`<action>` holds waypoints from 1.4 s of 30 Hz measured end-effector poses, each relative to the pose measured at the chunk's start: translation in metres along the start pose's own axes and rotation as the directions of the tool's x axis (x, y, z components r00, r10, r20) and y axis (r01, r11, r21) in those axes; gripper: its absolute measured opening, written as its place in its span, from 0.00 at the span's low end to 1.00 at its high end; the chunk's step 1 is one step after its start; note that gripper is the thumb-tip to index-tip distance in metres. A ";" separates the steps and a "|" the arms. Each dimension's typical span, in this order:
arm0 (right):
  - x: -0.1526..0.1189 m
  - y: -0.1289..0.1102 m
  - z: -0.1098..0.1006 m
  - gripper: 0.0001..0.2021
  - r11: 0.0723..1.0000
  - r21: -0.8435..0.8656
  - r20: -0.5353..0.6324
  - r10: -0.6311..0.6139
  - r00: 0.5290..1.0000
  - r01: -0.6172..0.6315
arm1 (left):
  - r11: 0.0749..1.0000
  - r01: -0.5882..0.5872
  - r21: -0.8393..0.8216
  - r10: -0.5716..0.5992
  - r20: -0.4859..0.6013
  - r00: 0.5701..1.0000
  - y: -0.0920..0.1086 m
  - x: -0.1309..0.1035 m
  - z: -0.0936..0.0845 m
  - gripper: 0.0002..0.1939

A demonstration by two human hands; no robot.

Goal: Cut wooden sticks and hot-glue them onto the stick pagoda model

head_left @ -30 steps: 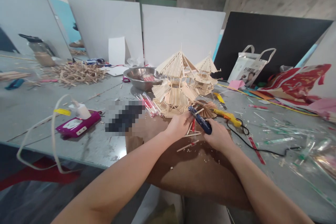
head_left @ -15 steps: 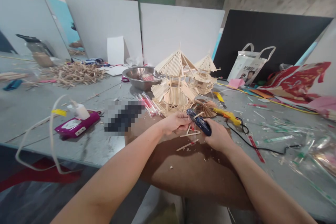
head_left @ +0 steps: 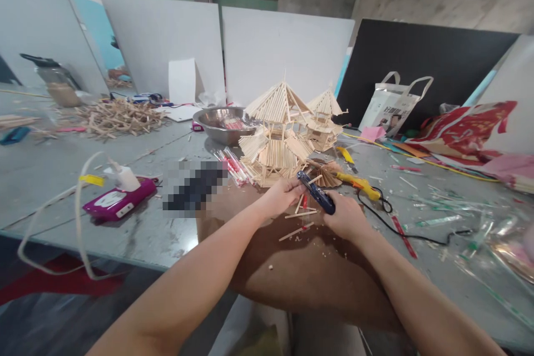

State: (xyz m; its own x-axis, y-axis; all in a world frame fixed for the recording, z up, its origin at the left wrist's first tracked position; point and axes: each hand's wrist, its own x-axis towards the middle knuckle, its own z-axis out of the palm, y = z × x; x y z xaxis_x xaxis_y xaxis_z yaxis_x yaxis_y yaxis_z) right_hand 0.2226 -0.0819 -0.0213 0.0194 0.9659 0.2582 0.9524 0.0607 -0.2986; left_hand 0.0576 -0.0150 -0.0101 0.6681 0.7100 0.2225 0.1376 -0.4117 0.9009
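Note:
My right hand (head_left: pixel 344 217) is closed around a dark blue hand tool (head_left: pixel 317 194) that looks like pliers. A short pale wooden stick (head_left: pixel 316 179) shows at the tool's upper edge. My left hand (head_left: pixel 284 196) is closed in a pinch at the tool's far end, and a thin stick seems to be between its fingers, mostly hidden. Below the hands, loose sticks (head_left: pixel 295 232), some with red ends, and small chips lie on a brown board (head_left: pixel 267 283). Just beyond stands a pavilion model (head_left: pixel 277 150) built of wooden sticks.
Behind is a second stick model (head_left: pixel 325 111), beside a metal bowl (head_left: pixel 223 128). A yellow glue gun (head_left: pixel 365 186) with a black cord and a yellow cutter (head_left: pixel 345 156) lie right. Plastic wrappers (head_left: pixel 442 217) litter the right side. A purple power strip (head_left: pixel 120 200) sits left.
The whole view has shifted slightly. Both hands stay at the same spot over the board with nearly the same hold on the tool.

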 end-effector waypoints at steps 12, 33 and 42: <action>0.004 0.004 0.005 0.13 0.999 0.041 -0.031 0.001 1.000 0.001 | 0.942 -0.150 0.300 0.191 -0.110 0.976 -0.001 0.001 0.006 0.14; 0.002 0.009 0.003 0.22 0.981 0.127 -0.014 -0.147 0.989 0.148 | 0.817 0.343 -0.463 -0.196 0.336 0.921 0.002 -0.006 -0.006 0.14; -0.002 0.005 -0.002 0.18 0.988 0.075 -0.008 -0.136 0.991 0.136 | 0.771 0.405 -0.491 -0.185 0.436 0.881 0.003 -0.006 -0.012 0.14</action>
State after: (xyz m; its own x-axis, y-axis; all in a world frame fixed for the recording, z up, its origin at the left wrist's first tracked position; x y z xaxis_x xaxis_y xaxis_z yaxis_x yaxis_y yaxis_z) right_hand 0.2283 -0.0845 -0.0213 -0.1081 0.9467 0.3035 0.9205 0.2106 -0.3291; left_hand 0.0455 -0.0138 -0.0048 0.8816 0.4527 -0.1334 0.0179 0.2505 0.9680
